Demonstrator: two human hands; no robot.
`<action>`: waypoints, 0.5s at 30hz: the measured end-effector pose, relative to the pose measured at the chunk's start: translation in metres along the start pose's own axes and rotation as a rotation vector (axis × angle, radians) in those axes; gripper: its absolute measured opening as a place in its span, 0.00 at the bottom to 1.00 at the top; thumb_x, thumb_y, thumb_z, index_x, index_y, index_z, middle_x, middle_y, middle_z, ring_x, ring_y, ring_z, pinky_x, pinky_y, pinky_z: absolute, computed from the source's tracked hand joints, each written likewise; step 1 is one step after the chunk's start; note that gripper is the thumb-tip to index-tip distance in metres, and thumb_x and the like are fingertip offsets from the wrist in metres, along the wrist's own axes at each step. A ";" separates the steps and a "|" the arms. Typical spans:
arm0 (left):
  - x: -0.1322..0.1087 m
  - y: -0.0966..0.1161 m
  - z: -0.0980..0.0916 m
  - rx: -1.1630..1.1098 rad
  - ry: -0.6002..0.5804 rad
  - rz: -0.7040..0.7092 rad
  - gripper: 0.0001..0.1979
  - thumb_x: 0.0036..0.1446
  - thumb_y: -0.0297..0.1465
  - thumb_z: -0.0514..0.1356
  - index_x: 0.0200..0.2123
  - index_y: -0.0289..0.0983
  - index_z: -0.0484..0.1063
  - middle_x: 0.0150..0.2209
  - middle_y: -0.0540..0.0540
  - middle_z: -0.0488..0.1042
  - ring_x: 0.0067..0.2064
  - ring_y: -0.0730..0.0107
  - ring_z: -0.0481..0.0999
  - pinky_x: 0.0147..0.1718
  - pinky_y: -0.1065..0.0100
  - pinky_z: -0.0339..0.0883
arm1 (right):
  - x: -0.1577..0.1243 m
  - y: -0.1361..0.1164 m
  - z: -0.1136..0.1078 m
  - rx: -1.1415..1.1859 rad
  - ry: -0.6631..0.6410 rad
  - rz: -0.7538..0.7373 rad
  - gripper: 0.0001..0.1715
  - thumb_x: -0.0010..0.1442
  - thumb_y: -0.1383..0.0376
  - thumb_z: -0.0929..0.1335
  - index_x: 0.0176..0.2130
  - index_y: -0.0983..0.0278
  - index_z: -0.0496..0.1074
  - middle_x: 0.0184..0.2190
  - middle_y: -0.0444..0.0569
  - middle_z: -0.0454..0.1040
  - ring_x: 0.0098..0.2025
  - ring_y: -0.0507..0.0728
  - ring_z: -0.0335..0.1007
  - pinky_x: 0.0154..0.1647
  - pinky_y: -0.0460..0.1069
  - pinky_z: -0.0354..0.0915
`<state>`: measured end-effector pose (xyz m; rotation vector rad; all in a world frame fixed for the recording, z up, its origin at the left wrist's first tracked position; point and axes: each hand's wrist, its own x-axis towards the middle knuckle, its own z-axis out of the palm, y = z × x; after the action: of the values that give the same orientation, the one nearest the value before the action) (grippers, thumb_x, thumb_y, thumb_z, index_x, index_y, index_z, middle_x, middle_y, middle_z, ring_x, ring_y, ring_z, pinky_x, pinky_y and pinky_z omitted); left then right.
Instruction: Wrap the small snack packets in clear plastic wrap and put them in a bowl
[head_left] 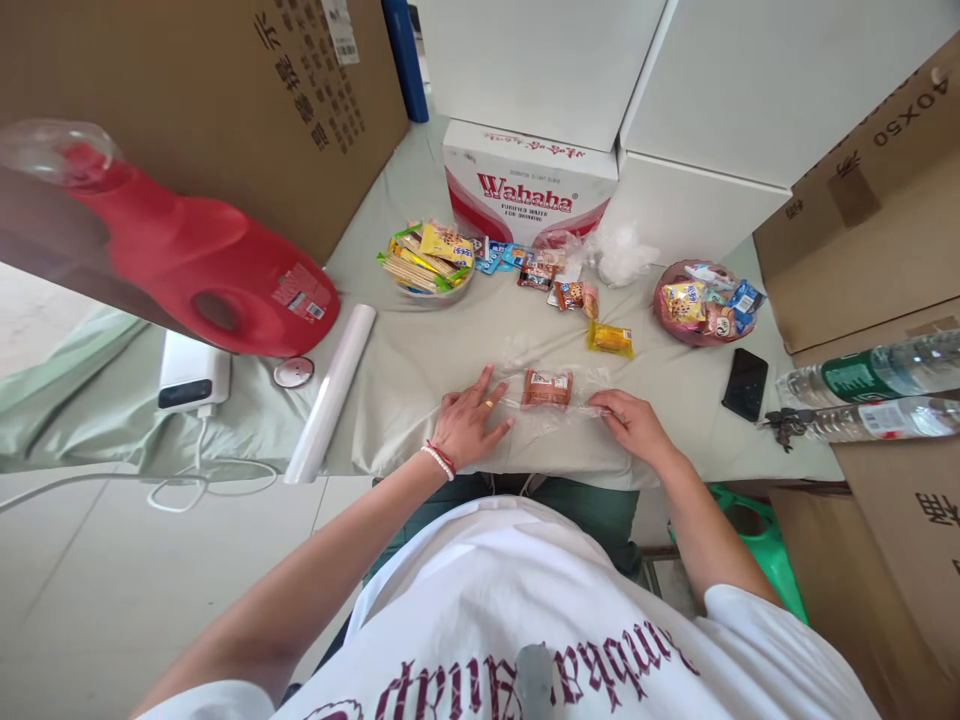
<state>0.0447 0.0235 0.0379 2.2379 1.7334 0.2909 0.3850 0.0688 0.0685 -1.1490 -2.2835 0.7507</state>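
A small brown wrapped snack (547,388) lies on a sheet of clear plastic wrap (534,419) near the table's front edge. To its left, my left hand (469,420) rests with fingers spread on the wrap's left side. My right hand (628,420) pinches the right edge of the film between thumb and fingers. Just beyond the snack sits a yellow wrapped snack (610,339). A roll of plastic wrap (330,395) lies at an angle to the left of my left hand.
Bowls of packaged snacks stand at back left (435,290) and right (667,320), with loose packets (537,272) and crumpled plastic (621,252) between. A red jug (217,260) and white power bank (193,368) are left; a phone (745,384) and water bottles (885,367) right. Boxes (529,185) line the back.
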 end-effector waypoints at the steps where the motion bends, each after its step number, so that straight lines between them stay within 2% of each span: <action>1: 0.003 0.000 -0.004 -0.004 -0.018 -0.004 0.33 0.66 0.46 0.55 0.71 0.44 0.61 0.78 0.37 0.44 0.63 0.46 0.73 0.57 0.46 0.63 | 0.007 0.000 -0.004 0.004 -0.015 0.002 0.16 0.70 0.64 0.63 0.48 0.59 0.79 0.46 0.51 0.81 0.50 0.58 0.78 0.55 0.56 0.73; 5: 0.011 -0.005 -0.011 -0.056 -0.104 0.092 0.37 0.55 0.35 0.61 0.70 0.46 0.63 0.78 0.39 0.42 0.69 0.46 0.65 0.63 0.44 0.58 | 0.022 0.000 -0.010 0.049 -0.036 0.055 0.16 0.66 0.64 0.64 0.47 0.59 0.80 0.50 0.52 0.81 0.50 0.59 0.79 0.53 0.55 0.73; 7: 0.012 -0.006 -0.009 -0.085 -0.105 0.132 0.35 0.52 0.33 0.63 0.65 0.45 0.68 0.78 0.40 0.44 0.72 0.45 0.59 0.67 0.41 0.51 | 0.025 0.001 -0.010 0.078 -0.043 0.120 0.17 0.64 0.65 0.64 0.47 0.60 0.80 0.50 0.52 0.81 0.44 0.58 0.80 0.49 0.54 0.74; 9: 0.014 -0.006 -0.006 -0.131 -0.072 0.134 0.24 0.54 0.35 0.63 0.56 0.45 0.75 0.77 0.42 0.50 0.74 0.46 0.55 0.70 0.38 0.43 | 0.027 0.001 -0.010 0.106 -0.052 0.195 0.18 0.63 0.63 0.64 0.46 0.61 0.80 0.45 0.52 0.81 0.37 0.56 0.79 0.43 0.52 0.73; 11: 0.017 -0.006 0.000 -0.213 -0.027 0.079 0.12 0.61 0.38 0.59 0.46 0.44 0.78 0.74 0.44 0.59 0.74 0.49 0.56 0.71 0.37 0.41 | 0.028 0.001 -0.011 0.144 -0.070 0.273 0.18 0.63 0.59 0.64 0.46 0.62 0.79 0.38 0.50 0.81 0.32 0.55 0.76 0.38 0.51 0.71; 13: 0.023 -0.007 0.005 -0.319 0.022 -0.023 0.12 0.66 0.39 0.54 0.40 0.43 0.76 0.71 0.45 0.65 0.71 0.55 0.62 0.72 0.39 0.41 | 0.030 0.002 -0.011 0.193 -0.096 0.358 0.21 0.63 0.53 0.65 0.45 0.63 0.79 0.30 0.47 0.78 0.28 0.55 0.74 0.33 0.49 0.68; 15: 0.031 -0.009 0.009 -0.400 0.082 -0.125 0.13 0.68 0.39 0.51 0.39 0.42 0.74 0.69 0.45 0.68 0.68 0.59 0.67 0.72 0.42 0.44 | 0.031 0.006 -0.009 0.258 -0.124 0.466 0.24 0.62 0.47 0.65 0.44 0.63 0.78 0.23 0.44 0.74 0.24 0.54 0.69 0.29 0.48 0.64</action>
<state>0.0470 0.0543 0.0255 1.8480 1.6699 0.6459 0.3773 0.1001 0.0768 -1.5605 -1.9498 1.2803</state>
